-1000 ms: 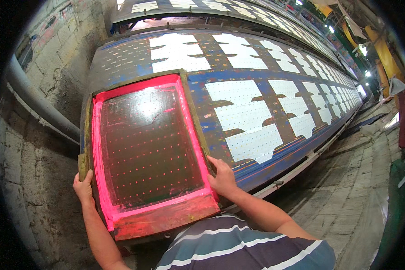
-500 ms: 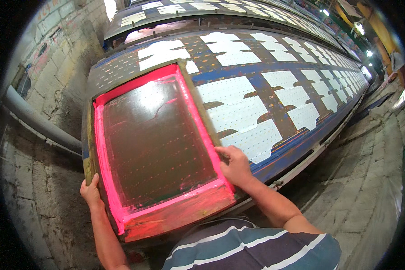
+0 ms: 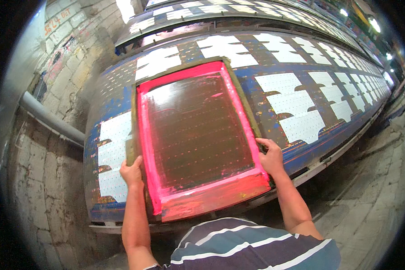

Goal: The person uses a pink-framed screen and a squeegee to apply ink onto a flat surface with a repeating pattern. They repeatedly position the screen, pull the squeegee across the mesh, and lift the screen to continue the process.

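My left grip point(image 3: 132, 174) and right grip point(image 3: 272, 159) pinch the screen point(image 3: 198, 130) by its sides over the table point(image 3: 112, 96), apparently to position it. Placing it likely calls for level sides.

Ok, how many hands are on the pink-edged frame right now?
2: the left grip at the left edge of the pink-edged frame, the right grip at its right edge. No other hand shows, though the frame's underside is hidden.
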{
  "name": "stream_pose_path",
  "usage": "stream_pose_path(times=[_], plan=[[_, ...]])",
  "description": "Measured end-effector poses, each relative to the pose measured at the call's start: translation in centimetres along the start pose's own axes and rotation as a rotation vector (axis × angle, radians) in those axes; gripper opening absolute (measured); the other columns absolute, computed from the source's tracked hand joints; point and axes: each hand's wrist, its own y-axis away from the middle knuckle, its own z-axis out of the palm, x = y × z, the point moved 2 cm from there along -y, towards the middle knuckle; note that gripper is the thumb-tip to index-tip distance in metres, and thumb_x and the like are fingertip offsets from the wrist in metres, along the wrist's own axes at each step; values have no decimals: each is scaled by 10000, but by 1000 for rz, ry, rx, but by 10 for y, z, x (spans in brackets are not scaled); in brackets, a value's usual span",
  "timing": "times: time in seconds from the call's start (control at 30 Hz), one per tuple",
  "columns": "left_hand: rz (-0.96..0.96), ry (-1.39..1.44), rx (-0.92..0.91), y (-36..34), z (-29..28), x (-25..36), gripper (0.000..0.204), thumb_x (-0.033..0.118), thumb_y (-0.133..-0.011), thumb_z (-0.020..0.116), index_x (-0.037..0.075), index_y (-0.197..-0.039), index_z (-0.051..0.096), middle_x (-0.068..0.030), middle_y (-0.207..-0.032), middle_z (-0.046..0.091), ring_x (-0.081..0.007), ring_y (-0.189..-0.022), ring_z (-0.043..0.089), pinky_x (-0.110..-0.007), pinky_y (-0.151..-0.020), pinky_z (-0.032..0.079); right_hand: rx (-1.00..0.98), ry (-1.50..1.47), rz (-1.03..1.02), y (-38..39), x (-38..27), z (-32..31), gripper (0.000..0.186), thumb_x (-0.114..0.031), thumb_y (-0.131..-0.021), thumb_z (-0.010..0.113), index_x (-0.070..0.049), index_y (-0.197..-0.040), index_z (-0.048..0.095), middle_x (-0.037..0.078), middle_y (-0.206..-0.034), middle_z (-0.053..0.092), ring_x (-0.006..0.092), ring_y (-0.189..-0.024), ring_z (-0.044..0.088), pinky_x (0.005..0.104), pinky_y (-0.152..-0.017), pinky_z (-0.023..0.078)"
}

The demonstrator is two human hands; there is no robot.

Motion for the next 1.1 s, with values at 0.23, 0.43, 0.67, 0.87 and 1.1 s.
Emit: stream_pose_path(times=[0.23, 0.43, 0.67, 0.87, 1.1], plan=[[-6, -77, 15, 48, 60, 11, 278, 41, -861, 917, -20, -1115, 822, -64, -1007, 818, -165, -835, 728, -350, -787, 586, 1, -79, 0, -16, 65, -36, 507, 22, -820, 712, -82, -1307, 804, 187, -1218, 789, 373, -1130, 756, 433, -988, 605], [49, -43, 20, 68, 88, 15, 286, 23, -889, 906, -21, -1156, 811, -58, -1060, 830, -144, -885, 751, -328, -848, 608, -28, -92, 76, -24, 93, -53, 489, 10, -835, 736, -41, -1317, 793, 181, -1266, 790, 349, -1202, 757, 422, -1053, 591], [45, -68, 16, 72, 92, 13, 283, 39, -910, 897, -22, -1167, 796, -71, -1061, 833, -142, -883, 750, -327, -836, 605, -56, -54, 19, -23, 90, -59, 501, -9, -875, 757, -53, -1375, 764, 205, -1330, 766, 394, -1253, 728, 467, -1110, 565], [-18, -61, 1, 65, 95, -4, 279, 62, -894, 911, -15, -1141, 806, -78, -1027, 833, -147, -878, 752, -338, -811, 602, -357, 163, -578, 43, 4, -72, 540, -145, -846, 874, -111, -1373, 765, 197, -1455, 703, 419, -1323, 677, 533, -1126, 555], [38, -289, 73, 58, 95, -15, 280, 139, -895, 901, -20, -1105, 807, -113, -973, 841, -197, -866, 777, -377, -817, 610, -498, 230, -766, 84, -59, -43, 477, -136, -817, 804, -118, -1293, 781, 148, -1311, 759, 375, -1219, 728, 517, -1072, 583]])
